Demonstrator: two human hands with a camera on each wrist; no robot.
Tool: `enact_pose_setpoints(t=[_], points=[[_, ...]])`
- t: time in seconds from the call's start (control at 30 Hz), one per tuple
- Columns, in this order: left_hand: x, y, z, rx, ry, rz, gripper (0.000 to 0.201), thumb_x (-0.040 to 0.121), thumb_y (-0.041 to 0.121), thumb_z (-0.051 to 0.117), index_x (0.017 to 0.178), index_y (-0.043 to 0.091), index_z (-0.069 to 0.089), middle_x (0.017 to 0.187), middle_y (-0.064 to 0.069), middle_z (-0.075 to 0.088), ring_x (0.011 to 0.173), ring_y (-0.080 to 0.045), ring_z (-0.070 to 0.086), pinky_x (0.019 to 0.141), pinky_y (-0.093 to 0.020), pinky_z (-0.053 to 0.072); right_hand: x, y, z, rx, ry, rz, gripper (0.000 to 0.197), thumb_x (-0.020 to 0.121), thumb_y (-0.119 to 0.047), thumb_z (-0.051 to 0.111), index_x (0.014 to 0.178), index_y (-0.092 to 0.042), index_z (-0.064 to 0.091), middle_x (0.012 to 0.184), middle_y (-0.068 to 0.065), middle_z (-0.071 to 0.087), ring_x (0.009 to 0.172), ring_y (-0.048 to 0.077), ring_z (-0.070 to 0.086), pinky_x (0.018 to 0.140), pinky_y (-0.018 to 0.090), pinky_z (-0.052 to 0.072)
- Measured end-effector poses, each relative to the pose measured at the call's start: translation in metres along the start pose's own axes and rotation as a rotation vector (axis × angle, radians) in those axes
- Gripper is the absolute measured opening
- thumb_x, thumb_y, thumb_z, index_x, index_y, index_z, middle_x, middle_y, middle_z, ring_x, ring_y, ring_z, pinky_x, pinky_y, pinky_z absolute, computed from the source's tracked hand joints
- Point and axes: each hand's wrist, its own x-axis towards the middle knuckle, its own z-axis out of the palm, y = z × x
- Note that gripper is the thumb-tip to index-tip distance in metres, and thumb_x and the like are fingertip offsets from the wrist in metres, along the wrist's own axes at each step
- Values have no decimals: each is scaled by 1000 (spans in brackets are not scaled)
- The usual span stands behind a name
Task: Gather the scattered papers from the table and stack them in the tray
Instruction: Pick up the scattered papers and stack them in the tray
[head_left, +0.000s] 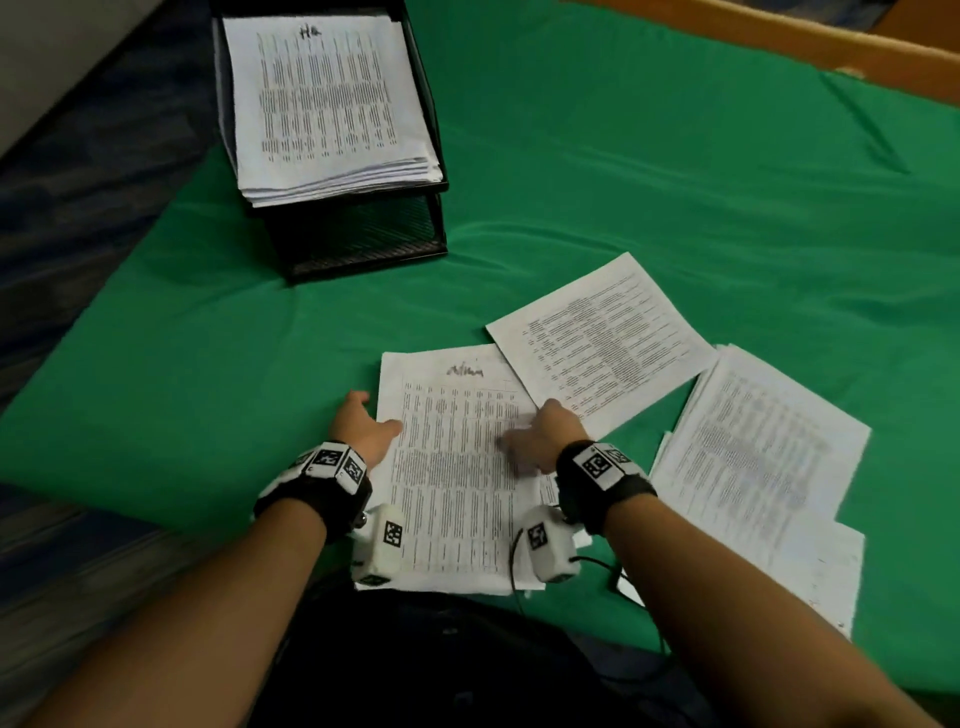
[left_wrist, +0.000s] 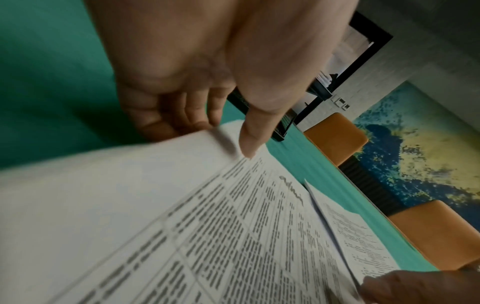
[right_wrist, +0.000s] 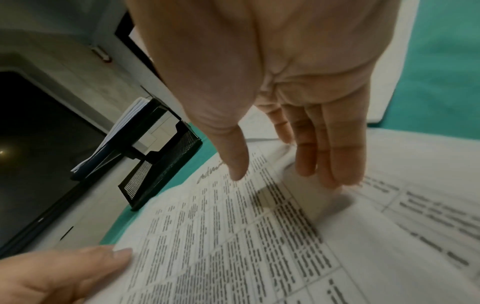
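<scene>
A printed paper stack (head_left: 457, 483) lies on the green cloth in front of me. My left hand (head_left: 363, 423) pinches its left edge; in the left wrist view the thumb (left_wrist: 249, 148) lies on top and the fingers (left_wrist: 197, 121) curl under the lifted edge. My right hand (head_left: 540, 436) is open, its straight fingers (right_wrist: 332, 164) just over the stack's right side. A tilted sheet (head_left: 602, 338) overlaps the stack's far right corner. Another pile (head_left: 758, 457) lies further right. The black mesh tray (head_left: 363, 249) stands far left, with a paper stack (head_left: 322, 98) in its top tier.
The green cloth (head_left: 623, 156) covers the table, whose wooden edge (head_left: 779, 36) shows at the far right. Carpet (head_left: 78, 208) lies beyond the left edge. Orange chairs (left_wrist: 335, 137) stand past the table. A cable (head_left: 618, 571) runs under my right wrist.
</scene>
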Motion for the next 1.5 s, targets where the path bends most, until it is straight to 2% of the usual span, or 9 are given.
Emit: enact_pose_setpoints(t=[0.13, 0.33, 0.43, 0.57, 0.8, 0.93, 1.07, 1.2, 1.5], points=[[-20, 15, 4, 114, 81, 149, 23, 89, 10, 58, 111, 3, 59, 114, -14, 66, 98, -32, 63, 80, -31, 46, 1, 6, 7, 41, 3, -60, 64, 81, -46, 70, 125, -7, 46, 120, 12, 58, 104, 28, 59, 71, 32, 47], [-38, 18, -35, -25, 238, 231, 26, 97, 8, 42, 122, 10, 51, 123, -11, 60, 100, -25, 57, 82, -32, 44, 4, 24, -11, 22, 79, -148, 38, 85, -43, 67, 95, -7, 61, 98, 12, 67, 82, 25, 59, 73, 34, 52], [-33, 1, -69, -88, 340, 187, 35, 97, 8, 39, 131, 11, 47, 132, -10, 55, 117, -31, 54, 98, -41, 44, 9, 27, -15, -72, 110, -132, 49, 86, -47, 63, 112, -6, 60, 111, 13, 61, 93, 27, 59, 79, 35, 53], [-30, -13, -95, -142, 398, 166, 25, 97, 9, 40, 117, 13, 54, 116, -2, 59, 101, -26, 57, 87, -41, 48, 11, 18, -6, -85, 213, -50, 79, 79, -49, 71, 137, -7, 38, 134, 17, 43, 121, 36, 46, 99, 46, 44], [-25, -24, -103, -239, 366, 169, 21, 95, 8, 44, 108, 17, 58, 109, -1, 63, 95, -26, 61, 83, -40, 49, 16, -2, 25, -238, 327, 52, 114, 59, -57, 84, 142, -6, 25, 134, 18, 45, 123, 35, 45, 97, 45, 44], [-21, -31, -125, -284, 434, 154, 21, 92, 5, 46, 106, 14, 59, 109, -2, 63, 94, -24, 60, 79, -35, 46, 19, -6, 21, -188, 287, 91, 116, 53, -53, 88, 139, -7, 27, 133, 17, 45, 124, 35, 44, 99, 47, 42], [-14, -42, -157, -359, 518, 136, 28, 91, 1, 46, 116, 7, 59, 119, -7, 63, 103, -24, 59, 86, -33, 43, 21, -8, 19, -62, 301, 65, 86, 65, -36, 87, 131, -10, 37, 127, 17, 45, 117, 37, 50, 96, 48, 48], [-13, -48, -166, -369, 527, 129, 28, 91, 1, 47, 116, 7, 58, 118, -6, 63, 104, -23, 59, 87, -32, 43, 22, -9, 8, 169, 319, -85, 35, 85, -10, 63, 117, -11, 49, 110, 11, 56, 93, 30, 59, 74, 36, 52], [-9, -56, -155, -464, 443, 106, 30, 89, 2, 48, 108, 21, 62, 110, 1, 65, 105, -26, 63, 95, -46, 48, 16, -4, -13, 277, 386, -208, 16, 94, -14, 51, 108, -13, 58, 103, 11, 64, 83, 28, 61, 70, 31, 50]])
